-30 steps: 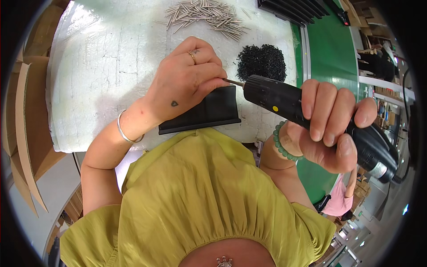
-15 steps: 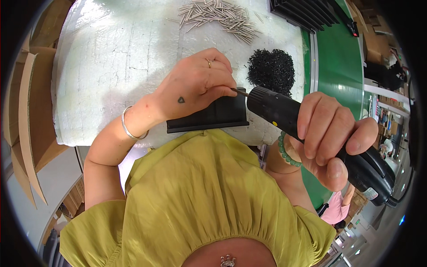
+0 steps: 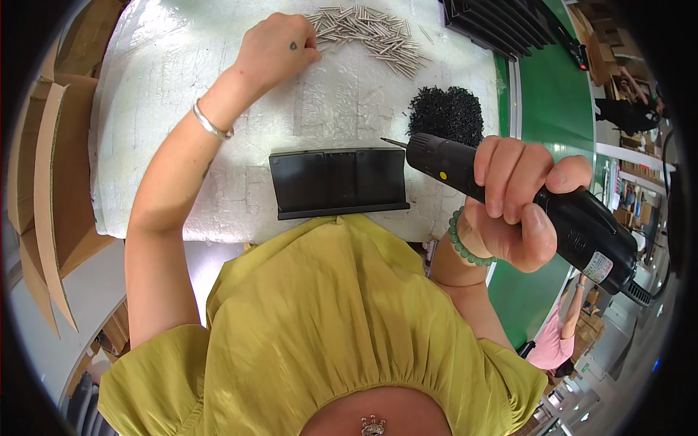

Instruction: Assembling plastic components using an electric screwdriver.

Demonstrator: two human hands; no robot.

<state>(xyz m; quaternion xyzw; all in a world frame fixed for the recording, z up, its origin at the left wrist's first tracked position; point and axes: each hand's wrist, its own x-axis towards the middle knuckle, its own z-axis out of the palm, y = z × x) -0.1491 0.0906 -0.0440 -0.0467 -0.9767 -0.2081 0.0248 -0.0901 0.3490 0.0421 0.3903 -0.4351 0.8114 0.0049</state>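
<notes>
1. A factory assembly station is showing here: a green conveyor belt [image 3: 552, 94] is running beside the white padded workbench [image 3: 145, 94].
2. Bulk heaps of metal pins [image 3: 378, 33] and black screws [image 3: 445, 112] are lying ready.
3. Cardboard cartons [image 3: 43, 167] are standing alongside.

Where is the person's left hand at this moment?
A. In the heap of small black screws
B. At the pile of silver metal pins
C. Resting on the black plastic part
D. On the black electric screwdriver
B: the left hand reaches the near edge of the pile of silver metal pins, far from the flat black plastic part.
</notes>
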